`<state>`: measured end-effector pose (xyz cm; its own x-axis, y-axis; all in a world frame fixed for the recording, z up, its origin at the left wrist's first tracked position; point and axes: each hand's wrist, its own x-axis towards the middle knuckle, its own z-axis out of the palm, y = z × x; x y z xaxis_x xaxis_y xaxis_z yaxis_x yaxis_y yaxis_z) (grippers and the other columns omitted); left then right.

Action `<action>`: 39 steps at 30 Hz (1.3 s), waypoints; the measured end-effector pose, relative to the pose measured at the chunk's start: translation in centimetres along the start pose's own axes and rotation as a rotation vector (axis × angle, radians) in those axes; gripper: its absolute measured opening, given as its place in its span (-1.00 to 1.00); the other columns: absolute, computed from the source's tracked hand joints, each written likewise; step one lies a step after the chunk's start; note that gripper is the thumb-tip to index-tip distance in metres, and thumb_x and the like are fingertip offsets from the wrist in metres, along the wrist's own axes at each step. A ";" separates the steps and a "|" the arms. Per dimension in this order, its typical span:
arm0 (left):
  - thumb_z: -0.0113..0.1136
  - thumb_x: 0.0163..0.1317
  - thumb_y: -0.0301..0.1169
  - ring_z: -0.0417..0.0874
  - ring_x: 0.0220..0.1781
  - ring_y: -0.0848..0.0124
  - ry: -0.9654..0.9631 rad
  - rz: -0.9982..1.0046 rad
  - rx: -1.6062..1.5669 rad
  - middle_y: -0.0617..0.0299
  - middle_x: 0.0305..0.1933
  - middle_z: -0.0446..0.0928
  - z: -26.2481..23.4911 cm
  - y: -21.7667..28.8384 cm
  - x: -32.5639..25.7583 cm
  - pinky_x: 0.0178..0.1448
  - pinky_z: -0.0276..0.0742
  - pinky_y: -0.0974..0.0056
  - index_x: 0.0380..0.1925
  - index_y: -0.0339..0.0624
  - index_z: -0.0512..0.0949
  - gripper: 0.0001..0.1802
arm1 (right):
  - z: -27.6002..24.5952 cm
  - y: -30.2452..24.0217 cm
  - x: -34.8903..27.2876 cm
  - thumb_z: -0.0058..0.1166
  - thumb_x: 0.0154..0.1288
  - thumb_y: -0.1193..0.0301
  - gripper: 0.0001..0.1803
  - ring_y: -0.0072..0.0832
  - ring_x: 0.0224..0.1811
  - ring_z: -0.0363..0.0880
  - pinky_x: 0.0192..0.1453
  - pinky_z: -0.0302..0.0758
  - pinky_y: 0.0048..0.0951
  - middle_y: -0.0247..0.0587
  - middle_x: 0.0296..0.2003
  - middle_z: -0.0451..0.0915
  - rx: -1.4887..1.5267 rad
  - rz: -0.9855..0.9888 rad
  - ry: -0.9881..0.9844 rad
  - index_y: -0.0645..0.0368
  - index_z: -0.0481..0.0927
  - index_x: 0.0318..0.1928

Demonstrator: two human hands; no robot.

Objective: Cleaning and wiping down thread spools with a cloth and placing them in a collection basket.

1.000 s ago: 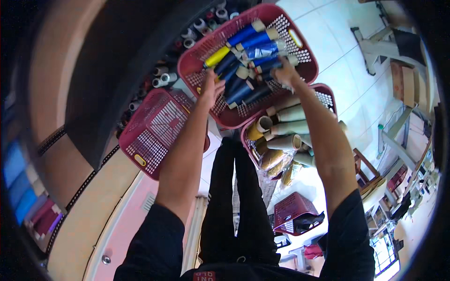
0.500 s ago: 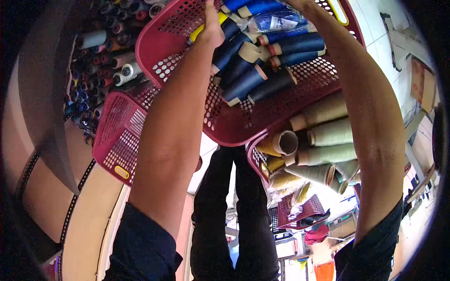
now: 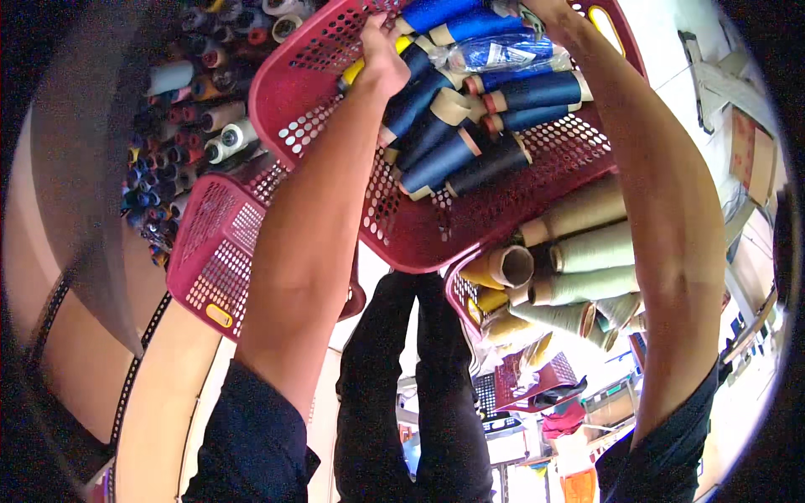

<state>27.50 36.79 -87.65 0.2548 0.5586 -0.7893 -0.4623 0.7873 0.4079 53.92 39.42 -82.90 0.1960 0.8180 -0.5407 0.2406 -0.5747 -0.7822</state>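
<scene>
A dark red perforated plastic basket (image 3: pixel 419 239) holds several cones of blue and navy thread (image 3: pixel 436 163), one of them in clear plastic wrap (image 3: pixel 503 54). My left hand (image 3: pixel 383 52) is over the left part of the basket, beside the blue cones and a yellow thing (image 3: pixel 352 73). Its visible fingers are a little apart, with nothing seen in them. My right hand (image 3: pixel 545 10) reaches to the far side near the wrapped cone; the upper picture edge cuts off its fingers, so its grip is hidden.
Below the right forearm, another basket (image 3: pixel 457 289) holds pale green and tan thread cones (image 3: pixel 595 247). A smaller red basket (image 3: pixel 214 251) stands at left. Many mixed spools (image 3: pixel 180 142) lie at far left. A cardboard box (image 3: pixel 752 155) is at far right.
The basket and its cones appear slightly lower and to the right in view. My left hand has shifted slightly down and right, its fingers now more visible. The right hand stays near the far side.
</scene>
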 end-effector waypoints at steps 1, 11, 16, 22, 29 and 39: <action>0.00 0.52 0.10 0.49 0.38 0.27 0.044 0.065 -0.059 0.34 0.38 0.61 -0.2 0.7 -0.5 0.68 0.05 0.14 0.28 0.00 0.55 -0.45 | 0.4 -0.7 -0.8 0.10 0.34 0.53 -0.50 -0.39 -0.04 0.64 0.06 0.58 -0.32 -0.15 -0.04 0.73 0.051 -0.005 0.017 0.32 0.65 0.28; 0.08 0.52 -0.22 0.46 0.56 0.29 0.032 0.453 -0.007 0.21 0.37 0.60 4.4 5.2 -16.0 0.78 0.12 0.13 0.22 -0.15 0.54 -0.61 | -3.6 -10.3 -17.6 -0.10 0.56 0.41 -0.48 -0.68 -0.39 0.51 -0.39 0.45 -0.58 -0.45 -0.22 0.70 0.228 0.026 -0.027 0.04 0.58 0.45; 0.05 0.31 -0.48 0.31 0.71 0.21 -0.017 0.575 0.279 0.08 0.71 0.29 7.0 10.1 -28.9 0.74 0.13 0.15 0.66 -0.27 0.22 -0.15 | -4.1 -20.7 -30.0 -0.06 0.51 0.46 -0.32 -0.62 -0.33 0.58 -0.34 0.48 -0.55 -0.30 -0.05 0.74 0.312 0.044 0.118 0.08 0.46 0.62; -0.01 0.40 -0.54 0.10 0.85 0.10 -0.025 0.635 0.317 -0.06 0.81 0.11 14.4 14.0 -50.7 0.74 0.14 0.15 0.77 -0.28 -0.06 -0.06 | -8.8 -30.3 -46.5 -0.09 0.51 0.50 -0.34 -0.52 0.05 0.66 0.10 0.62 -0.52 -0.20 0.26 0.67 0.314 -0.063 0.186 0.17 0.47 0.60; -0.05 0.57 -0.48 0.15 0.84 0.12 -0.118 0.834 0.305 -0.02 0.83 0.09 16.7 17.8 -69.3 0.63 0.24 0.17 0.77 -0.17 -0.01 -0.19 | -10.8 -39.6 -62.5 -0.14 0.54 0.50 -0.37 -0.54 -0.09 0.69 -0.03 0.62 -0.50 -0.20 0.14 0.71 0.451 -0.224 0.152 0.17 0.49 0.58; -0.03 0.53 -0.52 0.12 0.84 0.05 -0.346 1.010 0.285 0.03 0.85 0.04 14.9 20.1 -86.5 0.74 0.10 0.10 0.77 -0.08 0.00 -0.16 | -8.7 -43.3 -78.6 0.15 0.72 0.18 -0.63 -0.68 -0.30 0.63 -0.24 0.51 -0.59 -0.39 -0.11 0.76 0.500 -0.246 0.179 0.16 0.71 0.27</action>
<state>8.77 8.23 -4.36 0.1144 0.9863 0.1192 -0.3904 -0.0657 0.9183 36.33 -0.16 -3.84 0.3589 0.8845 -0.2982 -0.1701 -0.2521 -0.9526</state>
